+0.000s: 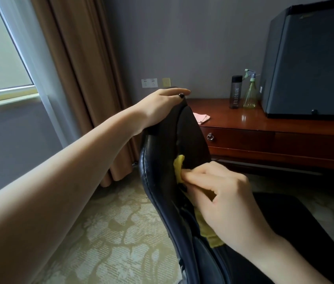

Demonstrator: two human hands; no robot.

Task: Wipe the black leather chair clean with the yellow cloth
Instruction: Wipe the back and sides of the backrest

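**Yellow cloth pressed against the chair back**

The black leather chair [162,171] fills the lower middle of the view, its backrest seen edge-on and its seat stretching to the lower right. Behind it the wooden table [264,121] runs along the wall, with a dark boxy appliance [309,62] on its right part. The left hand [162,105] lies over the top of the backrest, its grip closed around the upper edge with the thumb on the near side. The right hand [223,197] is against the inner face of the backrest, its grip closed on the yellow cloth [179,167], which is bunched between fingers and leather and trails below the palm. On the table, left of the appliance, stand a green spray bottle [251,93] and a dark bottle [235,92] just beside it; a pink cloth [202,117] lies at the table's front left corner
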